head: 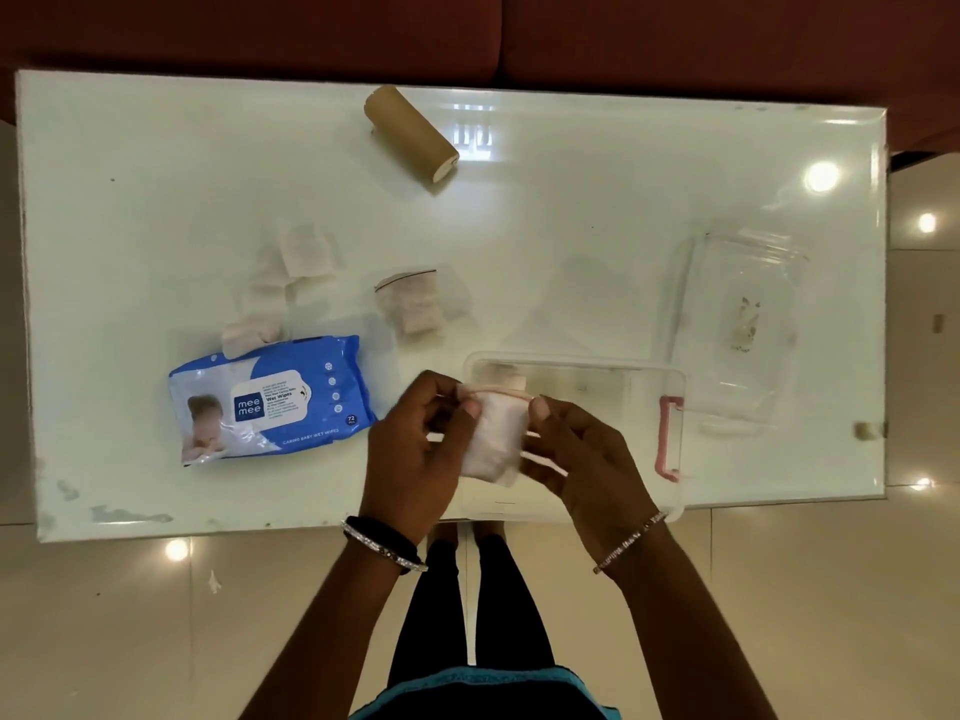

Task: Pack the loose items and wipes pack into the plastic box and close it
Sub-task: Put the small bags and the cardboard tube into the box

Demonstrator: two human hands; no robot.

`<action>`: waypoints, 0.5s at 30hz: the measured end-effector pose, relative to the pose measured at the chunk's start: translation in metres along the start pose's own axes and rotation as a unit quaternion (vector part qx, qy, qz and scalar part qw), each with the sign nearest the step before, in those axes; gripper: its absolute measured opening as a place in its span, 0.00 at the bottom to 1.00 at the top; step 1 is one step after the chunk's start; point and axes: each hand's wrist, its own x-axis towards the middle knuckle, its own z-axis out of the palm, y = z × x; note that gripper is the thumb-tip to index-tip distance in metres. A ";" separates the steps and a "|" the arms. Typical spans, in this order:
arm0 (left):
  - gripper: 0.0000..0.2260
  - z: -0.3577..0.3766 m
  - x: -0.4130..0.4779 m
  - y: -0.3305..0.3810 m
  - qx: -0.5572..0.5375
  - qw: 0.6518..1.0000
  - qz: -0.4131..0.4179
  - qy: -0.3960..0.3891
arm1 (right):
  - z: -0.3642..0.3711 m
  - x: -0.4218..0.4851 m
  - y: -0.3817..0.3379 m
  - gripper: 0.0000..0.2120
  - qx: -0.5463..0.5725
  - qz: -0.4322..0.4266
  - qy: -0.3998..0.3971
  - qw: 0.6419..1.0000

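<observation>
Both hands hold a small clear zip bag (493, 439) of white pads over the near left part of the clear plastic box (644, 379). My left hand (415, 454) pinches its left top corner and my right hand (576, 454) pinches the right top corner. The box has a pink latch (667, 439) on its right side. Its clear lid (737, 330) lies to the right. A blue wipes pack (270, 400) lies left of my hands. A second zip bag (413, 304) and several loose white rolls (285, 283) lie further back.
A brown roll (410, 132) lies at the far middle of the glossy white table (571, 210). The table's near edge runs just under my wrists. A dark red sofa stands behind the table. Tiled floor shows on both sides.
</observation>
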 end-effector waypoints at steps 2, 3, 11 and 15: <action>0.02 0.009 -0.005 -0.001 0.011 0.999 -0.009 -0.033 | -0.001 -0.001 0.003 0.24 -0.010 0.002 -0.039 0.999; 0.03 0.014 -0.006 -0.002 0.017 0.999 -0.013 -0.043 | -0.003 -0.001 0.005 0.23 -0.030 -0.005 -0.040 0.999; 0.02 0.010 0.002 -0.012 0.096 0.992 -0.035 0.074 | -0.035 0.032 0.007 0.26 -0.225 -0.005 0.213 0.951; 0.07 0.004 0.010 -0.020 0.098 0.992 -0.056 0.053 | -0.035 0.058 0.011 0.26 -0.330 0.007 0.234 0.914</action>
